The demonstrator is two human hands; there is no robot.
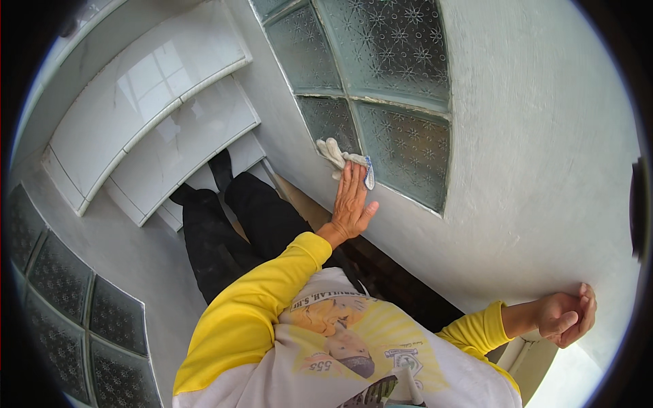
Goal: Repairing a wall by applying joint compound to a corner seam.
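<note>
At the lower-left corner of one window (pixel 403 151), one white glove (pixel 338 155) with a blue-trimmed cuff lies across the edge. Two hands are noted. The left hand (pixel 350 204) has its four fingers extended, held close together, tips on the glove near the cuff; the thumb stands apart. The right hand (pixel 566 318), beside the wall (pixel 530 183), has its fingers half curled, thumb apart, palm bare. One second window (pixel 61 275) occupies the opposite wall. At least three white steps (pixel 180 126) are counted, with two black-trousered legs (pixel 265 211) at their lower edges.
</note>
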